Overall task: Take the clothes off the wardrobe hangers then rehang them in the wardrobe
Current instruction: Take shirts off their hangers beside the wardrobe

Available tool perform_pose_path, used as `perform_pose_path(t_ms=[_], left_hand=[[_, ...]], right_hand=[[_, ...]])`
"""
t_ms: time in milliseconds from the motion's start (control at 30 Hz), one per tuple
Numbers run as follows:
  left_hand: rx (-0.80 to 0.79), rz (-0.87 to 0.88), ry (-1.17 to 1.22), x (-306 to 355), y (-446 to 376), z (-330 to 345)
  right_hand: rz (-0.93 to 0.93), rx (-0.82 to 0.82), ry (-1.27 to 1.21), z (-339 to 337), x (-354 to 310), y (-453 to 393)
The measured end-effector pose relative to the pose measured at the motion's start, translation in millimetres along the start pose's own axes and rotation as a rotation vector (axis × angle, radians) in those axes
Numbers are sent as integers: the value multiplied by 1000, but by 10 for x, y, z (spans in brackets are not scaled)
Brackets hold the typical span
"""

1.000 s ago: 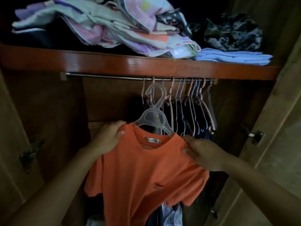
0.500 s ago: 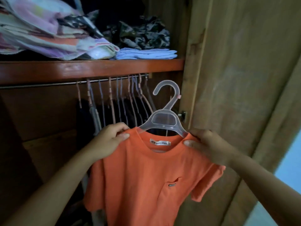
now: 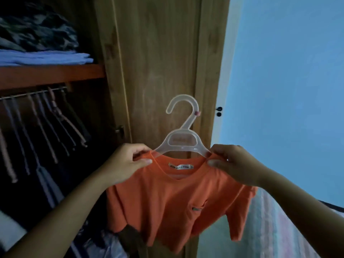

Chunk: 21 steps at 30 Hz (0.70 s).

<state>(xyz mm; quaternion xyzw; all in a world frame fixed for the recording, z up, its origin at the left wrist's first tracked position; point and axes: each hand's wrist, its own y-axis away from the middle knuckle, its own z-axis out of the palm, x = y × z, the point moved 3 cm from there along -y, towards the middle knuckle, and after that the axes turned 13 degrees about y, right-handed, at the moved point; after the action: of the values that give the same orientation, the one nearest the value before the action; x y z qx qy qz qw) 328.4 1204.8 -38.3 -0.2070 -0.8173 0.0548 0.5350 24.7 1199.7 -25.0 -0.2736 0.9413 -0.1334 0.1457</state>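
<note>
Nearest the viewer, the person's left hand (image 3: 128, 162) and right hand (image 3: 232, 164) are raised side by side. Each hand is closed in a pinch, thumb against fingers, on one shoulder of the small orange short-sleeved T-shirt with a chest pocket (image 3: 175, 205), the left at the left shoulder seam and the right at the right. The shirt hangs free below the hands, its white neck label facing out.

The shirt is still threaded on the translucent plastic hanger with a wide curved hook (image 3: 181, 138). The hook now stands in open air, clear of any support.

Change: one second ago the hook sat among the others at the metal hanging rail (image 3: 33, 94); half a second ago it had cleared the rail; now shirt and hanger are carried to the right, in front of the open wooden wardrobe door (image 3: 158, 62), with the rail well apart on the far left. The grip on both shoulders is unchanged throughout.

Meaning for the task: the lift-off from the rail is done for this garment. Judged next step: slip the shirt off the hanger arms, not yet begun.

Farther left, dark garments on pale thin hangers (image 3: 46, 127) remain on the rail, under the reddish-brown shelf (image 3: 52, 74) of folded cloth. Far right is a blue wall (image 3: 288, 71).
</note>
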Motion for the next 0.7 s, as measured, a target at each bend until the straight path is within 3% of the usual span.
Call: perform_pose_path(t_ms=[400,700], left_hand=[[-468,197,137,33,-971,1192],[-812,348,158,145,-929,2082]], right_hand=[[515,56,124,-345,397,1113],[881,65,201,-304,-24,2149]])
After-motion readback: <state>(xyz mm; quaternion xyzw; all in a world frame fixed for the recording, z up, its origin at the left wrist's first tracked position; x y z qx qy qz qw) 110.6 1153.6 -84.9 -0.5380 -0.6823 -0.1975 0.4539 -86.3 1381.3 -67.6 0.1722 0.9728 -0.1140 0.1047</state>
